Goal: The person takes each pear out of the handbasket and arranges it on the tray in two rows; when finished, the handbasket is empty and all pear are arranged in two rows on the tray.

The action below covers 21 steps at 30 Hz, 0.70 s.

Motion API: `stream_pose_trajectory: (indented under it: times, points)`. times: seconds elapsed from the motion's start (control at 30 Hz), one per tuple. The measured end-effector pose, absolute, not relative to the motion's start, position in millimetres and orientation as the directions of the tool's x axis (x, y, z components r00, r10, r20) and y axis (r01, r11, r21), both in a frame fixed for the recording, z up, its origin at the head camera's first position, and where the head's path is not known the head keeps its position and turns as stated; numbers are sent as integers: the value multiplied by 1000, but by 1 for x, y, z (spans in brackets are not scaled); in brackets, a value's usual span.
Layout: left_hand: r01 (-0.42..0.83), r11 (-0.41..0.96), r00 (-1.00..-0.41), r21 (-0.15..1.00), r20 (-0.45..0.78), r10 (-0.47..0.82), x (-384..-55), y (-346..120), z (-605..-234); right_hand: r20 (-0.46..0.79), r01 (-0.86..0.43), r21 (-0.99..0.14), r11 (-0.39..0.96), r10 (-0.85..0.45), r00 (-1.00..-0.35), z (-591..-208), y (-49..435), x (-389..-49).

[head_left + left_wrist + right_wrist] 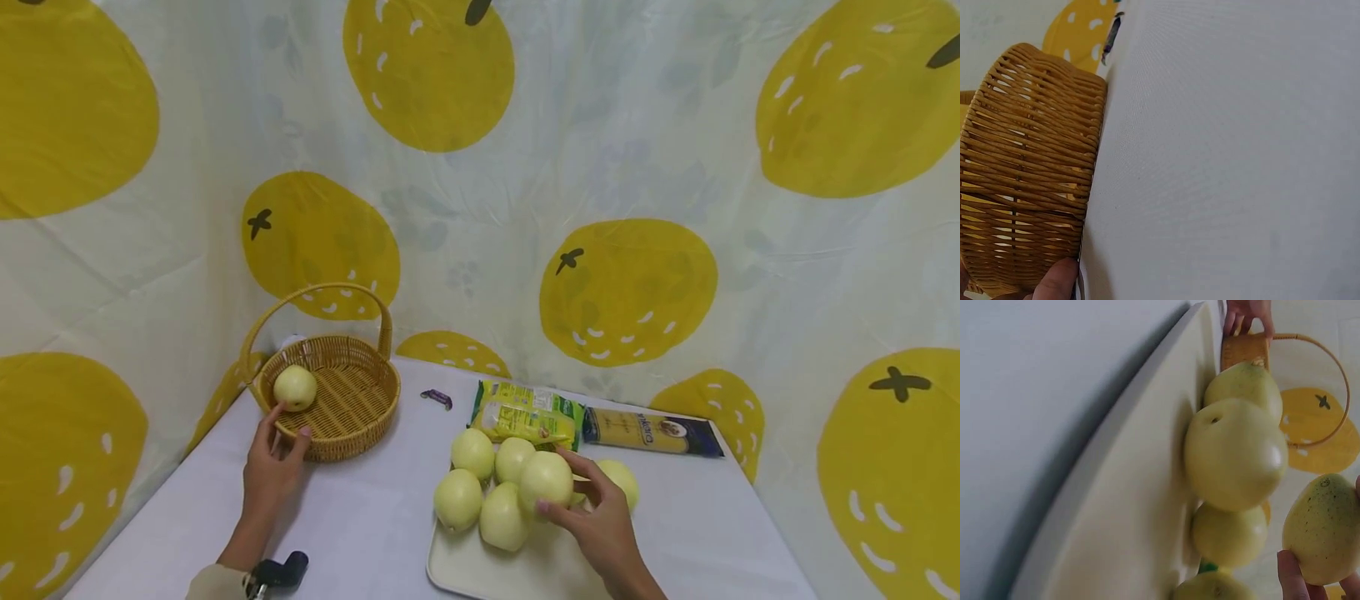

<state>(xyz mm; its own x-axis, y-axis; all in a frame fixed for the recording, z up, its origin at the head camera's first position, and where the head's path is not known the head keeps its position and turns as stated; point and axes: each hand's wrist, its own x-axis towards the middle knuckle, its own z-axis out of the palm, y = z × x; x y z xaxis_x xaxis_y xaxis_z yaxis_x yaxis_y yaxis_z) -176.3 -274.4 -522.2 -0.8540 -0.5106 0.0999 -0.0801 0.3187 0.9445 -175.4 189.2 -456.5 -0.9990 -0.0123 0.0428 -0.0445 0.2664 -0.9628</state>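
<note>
Pale yellow-green pears are piled on a white tray [444, 575]. My right hand [600, 517] pinches one pear [545, 483] between thumb and fingers, above the tray. That pear [1325, 528] shows brown specks in the right wrist view. On the left stands a wicker basket [352, 442] with a tall handle and a single pear [296, 387] inside. My left hand [272, 467] holds the basket's near left side. In the left wrist view the thumb [1057, 281] presses the woven wall [1029, 156]; the other fingers are mostly hidden.
Behind the tray lie a yellow-green food packet [525, 412] and a dark blue and yellow packet [652, 431]. A small purple wrapped item [437, 399] lies right of the basket. A fruit-patterned curtain [480, 208] hangs round the white table [360, 533].
</note>
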Motion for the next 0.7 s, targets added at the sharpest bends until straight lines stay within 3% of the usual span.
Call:
stream_pose_trajectory:
  times: [0.7]
  points:
    - [-83, 301, -853, 950, 89, -515, -177, -273, -522, -33, 36, -829, 558, 16, -999, -495, 218, -163]
